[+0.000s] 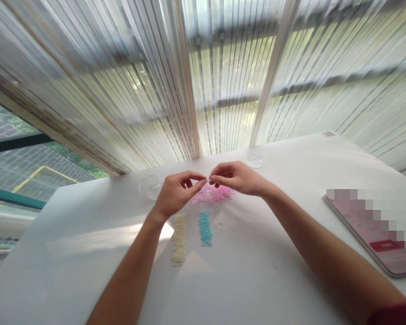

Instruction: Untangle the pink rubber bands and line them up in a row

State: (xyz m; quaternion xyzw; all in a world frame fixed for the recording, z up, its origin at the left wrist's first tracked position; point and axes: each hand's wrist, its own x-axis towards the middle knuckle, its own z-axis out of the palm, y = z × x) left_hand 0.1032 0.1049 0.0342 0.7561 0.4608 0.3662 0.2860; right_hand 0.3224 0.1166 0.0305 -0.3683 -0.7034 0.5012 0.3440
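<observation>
My left hand (177,192) and my right hand (239,177) meet fingertip to fingertip above the table, each closed in a pinch. A tiny pale piece seems to sit between them, too small to name. Below and just behind the fingers lies a loose pile of small pink pieces (214,195), partly hidden by the hands. Nearer to me, small blue pieces (205,229) are laid side by side in a short column. To their left runs a longer column of pale yellow pieces (179,239), close to my left wrist.
On the white table (223,289), a clear round dish (255,160) stands at the back, and clear round containers (151,187) stand beyond my left hand. A pink-covered flat item (368,234) lies at the right. Striped curtains (223,81) hang along the back edge.
</observation>
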